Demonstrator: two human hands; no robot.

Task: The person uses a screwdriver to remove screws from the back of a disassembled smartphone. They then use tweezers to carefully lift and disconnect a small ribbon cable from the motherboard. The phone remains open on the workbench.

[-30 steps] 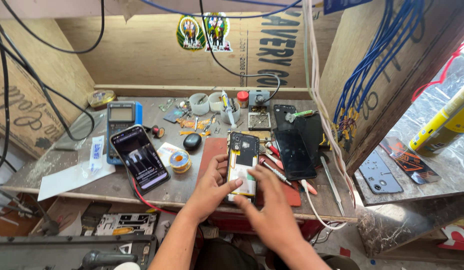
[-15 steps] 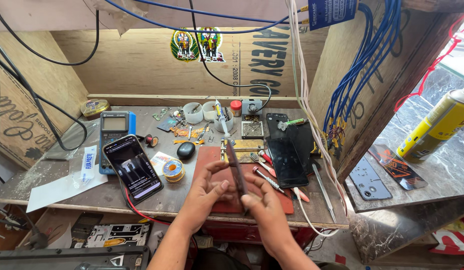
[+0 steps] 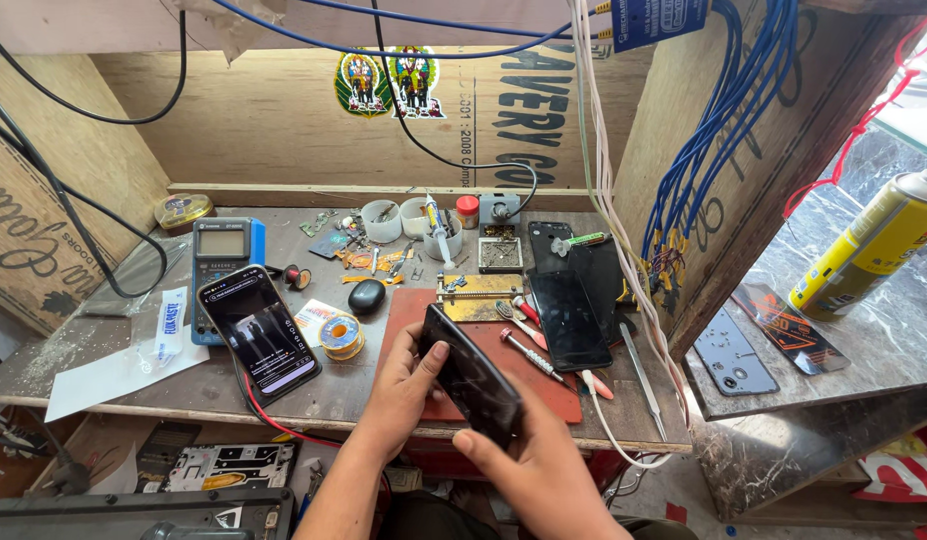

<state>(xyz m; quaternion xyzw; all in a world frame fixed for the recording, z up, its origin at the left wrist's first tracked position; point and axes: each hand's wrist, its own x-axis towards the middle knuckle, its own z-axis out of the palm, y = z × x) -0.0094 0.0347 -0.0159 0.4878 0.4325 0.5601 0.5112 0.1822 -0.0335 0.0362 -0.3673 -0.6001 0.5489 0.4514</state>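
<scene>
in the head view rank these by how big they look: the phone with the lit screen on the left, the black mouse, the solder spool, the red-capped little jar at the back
1. phone with the lit screen
2. solder spool
3. black mouse, close to the spool in size, so that order is unsure
4. red-capped jar, though it sits farthest from the camera

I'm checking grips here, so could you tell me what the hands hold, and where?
Both hands hold a black phone: left hand at its upper end, right hand at its lower end.
</scene>
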